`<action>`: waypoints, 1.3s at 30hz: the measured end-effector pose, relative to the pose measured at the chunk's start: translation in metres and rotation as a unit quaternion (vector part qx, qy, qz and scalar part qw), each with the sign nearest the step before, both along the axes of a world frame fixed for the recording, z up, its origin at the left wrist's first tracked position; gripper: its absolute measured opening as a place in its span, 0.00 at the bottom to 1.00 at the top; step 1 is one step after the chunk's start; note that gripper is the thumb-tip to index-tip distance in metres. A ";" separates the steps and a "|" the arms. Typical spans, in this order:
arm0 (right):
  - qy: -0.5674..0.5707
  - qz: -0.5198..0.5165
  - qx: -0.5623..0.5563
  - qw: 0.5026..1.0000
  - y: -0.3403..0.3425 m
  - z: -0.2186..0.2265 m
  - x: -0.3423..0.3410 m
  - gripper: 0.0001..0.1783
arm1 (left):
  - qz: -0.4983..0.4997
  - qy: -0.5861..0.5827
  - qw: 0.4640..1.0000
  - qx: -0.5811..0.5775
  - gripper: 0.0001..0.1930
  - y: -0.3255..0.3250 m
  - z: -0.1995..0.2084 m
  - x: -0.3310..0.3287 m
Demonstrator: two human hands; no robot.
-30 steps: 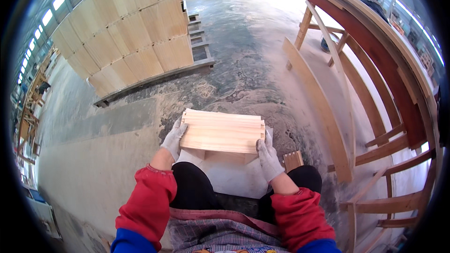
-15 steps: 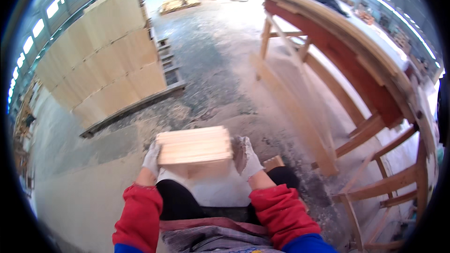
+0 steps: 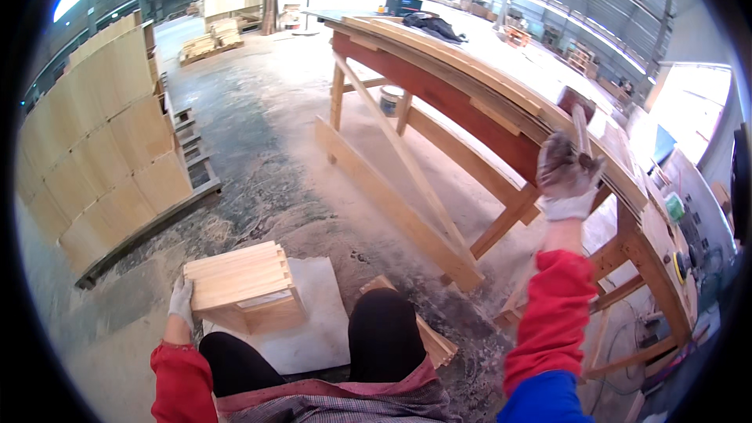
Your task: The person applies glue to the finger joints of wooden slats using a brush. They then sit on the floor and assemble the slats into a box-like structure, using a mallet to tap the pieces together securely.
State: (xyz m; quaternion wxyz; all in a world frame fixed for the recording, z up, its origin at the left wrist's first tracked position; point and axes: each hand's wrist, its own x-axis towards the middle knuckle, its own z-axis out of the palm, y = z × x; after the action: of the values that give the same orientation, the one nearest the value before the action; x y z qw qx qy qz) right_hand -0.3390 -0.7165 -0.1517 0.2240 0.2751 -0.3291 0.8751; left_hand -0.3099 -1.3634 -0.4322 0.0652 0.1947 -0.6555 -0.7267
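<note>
A pale wooden box point(image 3: 243, 274) with jointed, notched edges stands on a white board point(image 3: 321, 337) on the floor, in front of my knees. My left hand point(image 3: 181, 300), in a whitish work glove, holds the box at its left side. My right hand point(image 3: 565, 168), in a dirty glove, is raised at the near edge of the wooden workbench point(image 3: 470, 82). Its fingers are wrapped round the handle of a mallet point(image 3: 577, 103), whose dark reddish head points up over the bench top.
Stacked wooden panels or boxes point(image 3: 102, 133) stand on a pallet point(image 3: 200, 176) at left. Wood pieces point(image 3: 427, 337) lie beside my right knee. Slanting braces point(image 3: 399, 204) run under the bench. A bucket point(image 3: 392, 99) stands behind them, and dark cloth point(image 3: 435, 26) lies on the bench.
My right hand has left the box and moved up and right to the bench, where it grips the mallet. The box now rests lower left with my left hand on it. The view has swung right.
</note>
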 end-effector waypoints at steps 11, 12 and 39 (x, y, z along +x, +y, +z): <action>-0.222 -0.195 0.160 0.942 -0.053 -0.048 0.057 0.18 | -0.025 -0.133 0.765 -0.630 0.40 0.052 0.046 -0.028; -0.247 -0.210 0.176 0.929 -0.072 -0.058 0.064 0.17 | -0.025 -0.137 0.773 -0.619 0.42 0.051 0.045 -0.027; -0.578 0.203 0.339 0.714 -0.270 -0.241 0.062 0.13 | 0.007 -0.208 0.848 -0.487 0.49 0.050 0.048 -0.021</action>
State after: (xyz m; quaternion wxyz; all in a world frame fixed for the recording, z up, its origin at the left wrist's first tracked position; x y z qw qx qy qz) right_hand -0.2770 -0.9865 -0.3925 -0.3009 -0.1667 -0.6051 0.7180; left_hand -0.3311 -1.3130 -0.3845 0.0188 0.2897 -0.9219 -0.2565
